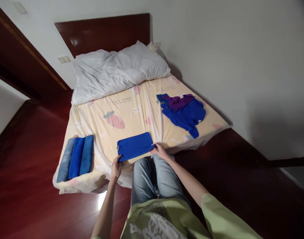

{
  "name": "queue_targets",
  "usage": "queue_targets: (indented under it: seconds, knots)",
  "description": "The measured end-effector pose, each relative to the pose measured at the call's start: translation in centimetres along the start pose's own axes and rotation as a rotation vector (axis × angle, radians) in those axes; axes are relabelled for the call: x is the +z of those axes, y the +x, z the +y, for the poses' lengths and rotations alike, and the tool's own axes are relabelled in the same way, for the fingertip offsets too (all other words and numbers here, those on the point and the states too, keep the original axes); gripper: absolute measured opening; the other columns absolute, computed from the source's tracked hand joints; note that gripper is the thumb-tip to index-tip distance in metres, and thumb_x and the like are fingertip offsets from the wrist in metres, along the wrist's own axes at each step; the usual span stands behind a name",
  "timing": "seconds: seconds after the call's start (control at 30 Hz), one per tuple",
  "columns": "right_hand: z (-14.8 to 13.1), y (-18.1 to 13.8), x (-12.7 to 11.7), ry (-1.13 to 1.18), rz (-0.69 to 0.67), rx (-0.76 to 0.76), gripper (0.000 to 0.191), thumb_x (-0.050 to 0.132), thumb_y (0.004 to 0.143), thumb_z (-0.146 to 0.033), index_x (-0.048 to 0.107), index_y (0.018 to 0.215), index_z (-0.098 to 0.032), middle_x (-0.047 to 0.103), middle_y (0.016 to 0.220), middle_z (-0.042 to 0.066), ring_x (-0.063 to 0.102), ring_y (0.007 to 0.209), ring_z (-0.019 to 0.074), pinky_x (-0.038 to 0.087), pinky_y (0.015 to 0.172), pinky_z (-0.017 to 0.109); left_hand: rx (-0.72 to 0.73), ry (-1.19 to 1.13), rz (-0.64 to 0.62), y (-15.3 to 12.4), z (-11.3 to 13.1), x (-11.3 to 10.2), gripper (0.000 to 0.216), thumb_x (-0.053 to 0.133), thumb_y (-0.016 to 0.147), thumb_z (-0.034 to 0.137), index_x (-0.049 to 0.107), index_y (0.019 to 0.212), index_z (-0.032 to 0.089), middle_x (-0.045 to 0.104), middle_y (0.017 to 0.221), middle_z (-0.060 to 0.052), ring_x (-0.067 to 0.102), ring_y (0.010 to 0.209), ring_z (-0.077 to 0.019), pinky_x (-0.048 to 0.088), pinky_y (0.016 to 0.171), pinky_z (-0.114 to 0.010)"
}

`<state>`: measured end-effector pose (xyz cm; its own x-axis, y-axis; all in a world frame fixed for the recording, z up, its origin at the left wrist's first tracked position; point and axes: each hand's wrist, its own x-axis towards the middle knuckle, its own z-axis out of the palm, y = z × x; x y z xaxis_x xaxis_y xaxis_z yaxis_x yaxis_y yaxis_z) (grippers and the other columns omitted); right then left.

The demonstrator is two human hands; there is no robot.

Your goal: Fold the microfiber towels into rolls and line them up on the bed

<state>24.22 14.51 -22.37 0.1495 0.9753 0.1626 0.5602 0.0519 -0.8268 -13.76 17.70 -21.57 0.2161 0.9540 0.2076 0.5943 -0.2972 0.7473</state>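
A blue towel [135, 146], folded into a flat rectangle, lies at the near edge of the bed. My left hand [116, 168] pinches its near left corner, with a small pale tag showing just above. At the near right corner, my right hand [160, 151] holds the edge between thumb and fingers. To the left, three folded towels lie side by side: a grey-blue one [66, 160], a bright blue one [76, 157] and a teal-blue one [86, 154]. On the right is a loose pile of blue cloth [185, 114] with a purple cloth [179, 102] on top.
The bed [132, 116] has a yellow patterned sheet under a thin clear cover. A white pillow or quilt [119, 68] lies along the dark headboard [109, 33]. Walls stand behind and to the right, and a dark red floor [35, 192] surrounds the bed.
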Motion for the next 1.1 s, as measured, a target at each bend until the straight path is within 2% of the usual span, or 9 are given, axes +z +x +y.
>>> queue_targets:
  seconds: [0.07, 0.17, 0.3, 0.57, 0.77, 0.93, 1.1]
  knots:
    - [0.2, 0.8, 0.4, 0.072, 0.012, 0.092, 0.012, 0.055, 0.085, -0.029, 0.065, 0.088, -0.022, 0.066, 0.081, 0.003, 0.061, 0.081, 0.021, 0.052, 0.081, 0.035, -0.12, -0.08, 0.042, 0.6, 0.2, 0.0, 0.041, 0.051, 0.088, 0.035, 0.065, 0.123, 0.017, 0.073, 0.114, -0.013, 0.071, 0.104, -0.0292, 0.058, 0.093, -0.048]
    - [0.2, 1.2, 0.6, 0.17, 0.012, 0.161, 0.027, 0.055, 0.086, -0.047, 0.058, 0.078, -0.022, 0.057, 0.068, 0.0, 0.054, 0.066, 0.0179, 0.048, 0.067, 0.03, -0.258, -0.157, 0.093, 1.4, 0.2, 0.1, 0.047, 0.055, 0.088, 0.052, 0.065, 0.115, 0.016, 0.073, 0.092, -0.012, 0.072, 0.083, -0.0269, 0.059, 0.076, -0.04]
    - [0.0, 1.1, 0.3, 0.228, 0.041, 0.197, 0.038, 0.055, 0.084, -0.059, 0.058, 0.077, -0.022, 0.057, 0.067, 0.0, 0.053, 0.065, 0.0176, 0.046, 0.065, 0.03, -0.305, -0.215, 0.141, 2.0, -0.4, 0.4, 0.053, 0.059, 0.084, 0.063, 0.065, 0.108, 0.015, 0.073, 0.093, -0.013, 0.071, 0.083, -0.0263, 0.058, 0.075, -0.038]
    - [-0.4, 1.2, 0.0, 0.261, 0.093, 0.241, 0.043, 0.059, 0.08, -0.062, 0.066, 0.081, -0.02, 0.068, 0.076, 0.003, 0.061, 0.072, 0.0207, 0.052, 0.072, 0.033, -0.391, -0.319, 0.156, 2.0, -1.2, 0.9, 0.059, 0.064, 0.082, 0.063, 0.064, 0.116, 0.015, 0.074, 0.101, -0.015, 0.073, 0.094, -0.0268, 0.059, 0.085, -0.041]
    - [-0.2, 1.3, 0.4, 0.281, 0.124, 0.283, 0.042, 0.062, 0.078, -0.061, 0.068, 0.08, -0.019, 0.071, 0.078, 0.005, 0.065, 0.073, 0.0218, 0.054, 0.074, 0.035, -0.404, -0.351, 0.193, 2.2, -0.9, 0.8, 0.055, 0.068, 0.081, 0.06, 0.064, 0.114, 0.016, 0.075, 0.098, -0.015, 0.074, 0.092, -0.0263, 0.06, 0.082, -0.041]
    - [0.0, 1.5, 0.7, 0.296, 0.173, 0.312, 0.04, 0.066, 0.074, -0.055, 0.069, 0.086, -0.018, 0.074, 0.083, 0.008, 0.069, 0.078, 0.0232, 0.056, 0.077, 0.037, -0.478, -0.357, 0.239, 2.6, -1.1, 1.0, 0.055, 0.071, 0.075, 0.059, 0.064, 0.111, 0.017, 0.076, 0.095, -0.015, 0.074, 0.088, -0.0265, 0.06, 0.079, -0.04]
    - [0.0, 1.5, 0.7, 0.303, 0.194, 0.305, 0.037, 0.069, 0.072, -0.051, 0.067, 0.089, -0.018, 0.074, 0.081, 0.008, 0.071, 0.076, 0.0238, 0.057, 0.076, 0.037, -0.474, -0.267, 0.226, 2.7, -1.0, 0.9, 0.049, 0.07, 0.075, 0.055, 0.064, 0.106, 0.017, 0.076, 0.091, -0.014, 0.074, 0.083, -0.0263, 0.059, 0.077, -0.039]
